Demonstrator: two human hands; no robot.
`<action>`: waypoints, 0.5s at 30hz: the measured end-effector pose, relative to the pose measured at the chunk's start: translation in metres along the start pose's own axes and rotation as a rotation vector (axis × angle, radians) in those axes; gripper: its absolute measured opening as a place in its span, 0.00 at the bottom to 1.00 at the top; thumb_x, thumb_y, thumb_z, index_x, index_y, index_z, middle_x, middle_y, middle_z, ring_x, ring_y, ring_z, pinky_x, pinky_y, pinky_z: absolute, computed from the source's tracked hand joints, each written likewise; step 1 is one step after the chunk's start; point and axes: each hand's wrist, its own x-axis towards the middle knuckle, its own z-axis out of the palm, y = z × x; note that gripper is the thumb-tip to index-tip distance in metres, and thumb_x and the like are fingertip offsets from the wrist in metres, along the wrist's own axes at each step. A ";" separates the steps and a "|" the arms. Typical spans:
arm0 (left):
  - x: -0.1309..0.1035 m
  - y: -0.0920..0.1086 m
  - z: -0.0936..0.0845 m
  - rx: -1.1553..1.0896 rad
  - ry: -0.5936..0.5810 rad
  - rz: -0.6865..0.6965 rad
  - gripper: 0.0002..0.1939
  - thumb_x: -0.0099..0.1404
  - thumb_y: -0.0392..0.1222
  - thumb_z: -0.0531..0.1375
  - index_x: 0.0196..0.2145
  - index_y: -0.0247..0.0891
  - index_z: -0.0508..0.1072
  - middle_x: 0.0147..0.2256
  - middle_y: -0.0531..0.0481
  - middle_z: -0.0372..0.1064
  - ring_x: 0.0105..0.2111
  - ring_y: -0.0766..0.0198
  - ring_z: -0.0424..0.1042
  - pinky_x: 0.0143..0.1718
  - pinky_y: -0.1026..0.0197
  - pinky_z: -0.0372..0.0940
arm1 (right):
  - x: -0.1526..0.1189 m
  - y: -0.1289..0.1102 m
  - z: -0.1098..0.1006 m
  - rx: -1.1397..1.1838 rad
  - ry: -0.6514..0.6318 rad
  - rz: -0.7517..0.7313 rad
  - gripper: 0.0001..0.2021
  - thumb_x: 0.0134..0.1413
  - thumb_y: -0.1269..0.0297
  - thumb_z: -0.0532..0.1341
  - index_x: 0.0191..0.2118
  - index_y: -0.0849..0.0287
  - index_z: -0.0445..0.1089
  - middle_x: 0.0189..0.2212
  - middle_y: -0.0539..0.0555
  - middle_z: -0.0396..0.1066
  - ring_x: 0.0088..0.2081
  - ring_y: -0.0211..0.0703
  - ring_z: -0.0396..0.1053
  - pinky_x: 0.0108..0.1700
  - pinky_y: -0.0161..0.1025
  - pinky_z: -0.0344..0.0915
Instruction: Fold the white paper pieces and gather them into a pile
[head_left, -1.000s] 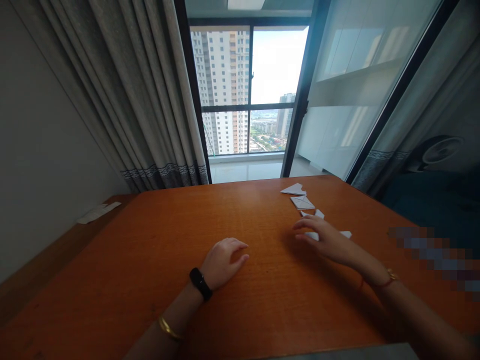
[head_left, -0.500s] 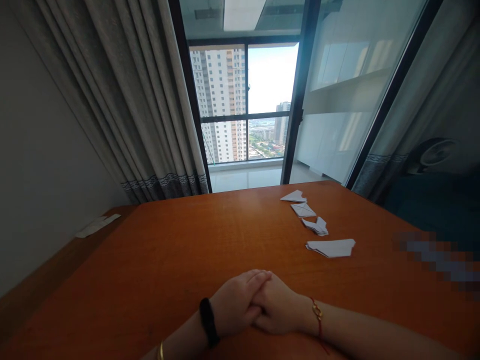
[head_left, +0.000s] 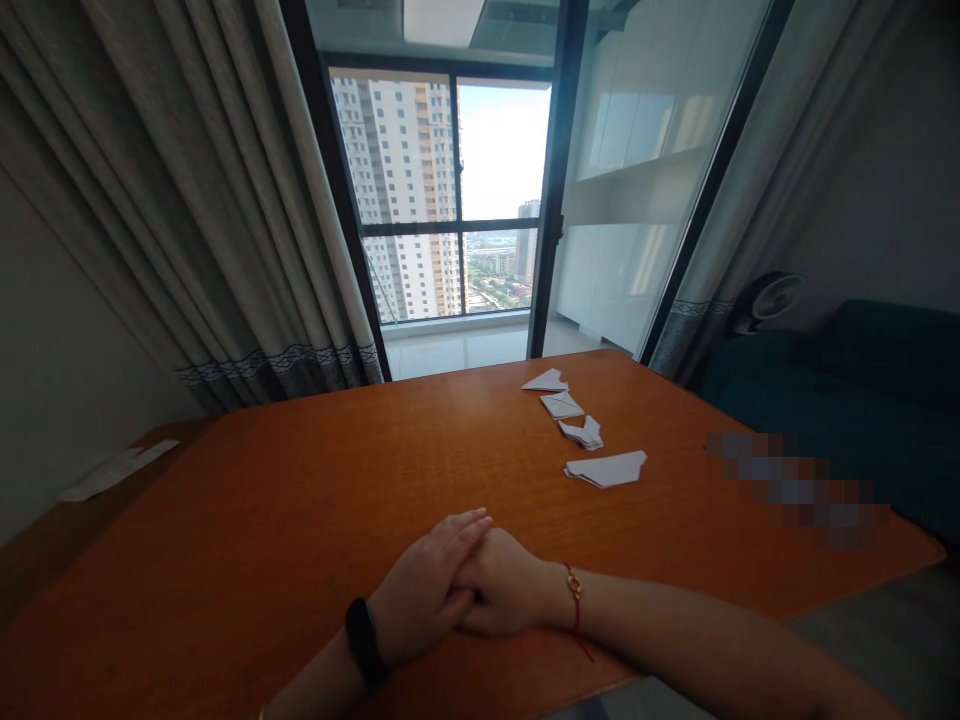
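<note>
The bare left hand [head_left: 416, 585] is clasping the curled bare right hand [head_left: 510, 585]. Beyond, rightward, 3 small folded white papers [head_left: 562, 405] are lying; 1 long folded white paper [head_left: 609, 470], nearer the right hand, is stretching sideways on the orange-brown wooden table [head_left: 337, 480].

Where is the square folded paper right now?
In the head view, the square paper lies right of centre on the table, between the pointed piece behind and bent piece in front.

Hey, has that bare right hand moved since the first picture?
Yes: the right hand moved left and toward the body, away from the long white folded paper.
</note>
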 end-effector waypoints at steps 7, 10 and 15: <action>0.000 0.000 -0.001 0.013 -0.035 0.000 0.34 0.54 0.32 0.54 0.60 0.41 0.58 0.58 0.46 0.60 0.57 0.58 0.59 0.62 0.51 0.50 | 0.001 0.000 -0.001 0.035 0.040 0.005 0.12 0.49 0.60 0.57 0.38 0.57 0.72 0.40 0.54 0.74 0.44 0.47 0.68 0.50 0.42 0.61; 0.000 0.000 0.000 -0.012 -0.028 -0.001 0.33 0.54 0.32 0.54 0.59 0.42 0.59 0.57 0.47 0.62 0.56 0.57 0.60 0.62 0.51 0.51 | 0.001 -0.002 -0.004 0.038 0.027 0.014 0.12 0.49 0.60 0.57 0.39 0.57 0.72 0.41 0.54 0.74 0.44 0.46 0.68 0.50 0.41 0.62; 0.004 0.000 -0.002 -0.026 -0.003 0.016 0.33 0.55 0.32 0.55 0.59 0.40 0.60 0.57 0.45 0.62 0.56 0.57 0.60 0.61 0.50 0.52 | 0.000 -0.001 -0.001 0.040 0.006 0.028 0.11 0.48 0.60 0.58 0.36 0.57 0.73 0.38 0.53 0.75 0.43 0.47 0.68 0.47 0.41 0.62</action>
